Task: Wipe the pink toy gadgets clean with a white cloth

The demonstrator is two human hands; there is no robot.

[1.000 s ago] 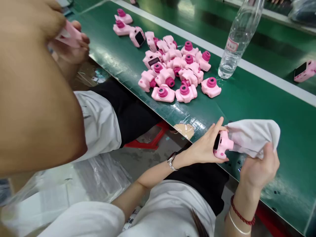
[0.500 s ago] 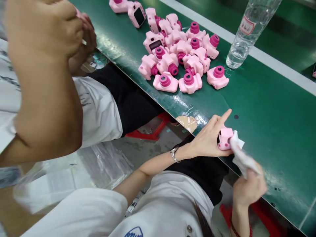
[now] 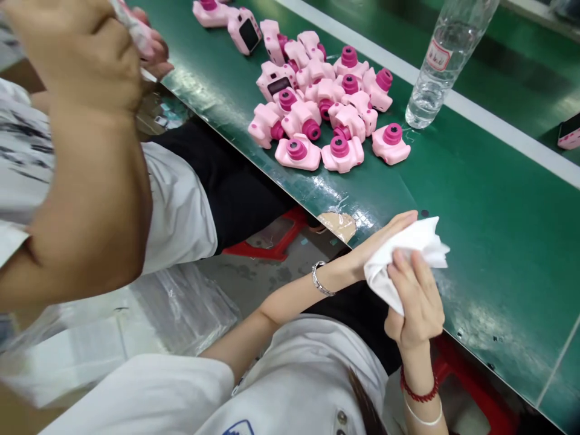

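My left hand, a silver watch on its wrist, is over the near edge of the green table. Half a second ago a pink toy camera showed in its grip; a white cloth now hides both the camera and most of the fingers. My right hand grips this cloth and presses it over the left palm. A red bead bracelet circles the right wrist. Beyond the hands, several pink toy cameras with dark pink lenses lie grouped on the green tabletop.
A clear plastic bottle with liquid stands right of the cameras. At left, a co-worker's arm reaches up, the hands around something pink. Another pink device lies at the far right edge. Red stools show below the table.
My right hand has brought the cloth up and left onto the left hand, covering the toy camera. The co-worker's hands shifted slightly. The whole view moved a little.
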